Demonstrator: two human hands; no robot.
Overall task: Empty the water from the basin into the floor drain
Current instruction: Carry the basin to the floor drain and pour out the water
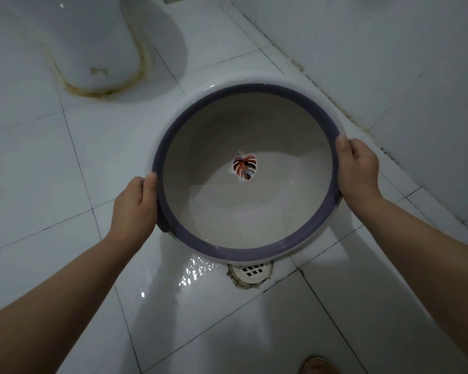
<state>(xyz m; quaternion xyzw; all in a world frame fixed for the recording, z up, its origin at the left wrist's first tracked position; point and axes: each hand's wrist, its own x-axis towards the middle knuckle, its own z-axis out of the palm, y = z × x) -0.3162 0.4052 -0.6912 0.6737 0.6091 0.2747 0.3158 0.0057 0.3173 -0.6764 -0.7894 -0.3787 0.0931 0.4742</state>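
A round white basin (295,184) with a purple rim and a red leaf picture on its bottom hangs over the tiled floor, tipped toward me. Water pools in its near half. My left hand (135,206) grips the rim on the left and my right hand (358,171) grips it on the right. Just below the basin's near edge lies the white floor drain (251,272), partly covered by the basin. A wet patch (195,271) glistens on the tile to the left of the drain.
The base of a white toilet (92,49) stands at the top left with stained sealant around it. A white tiled wall (403,63) runs diagonally along the right. The tip of a brown slipper (319,365) shows at the bottom edge.
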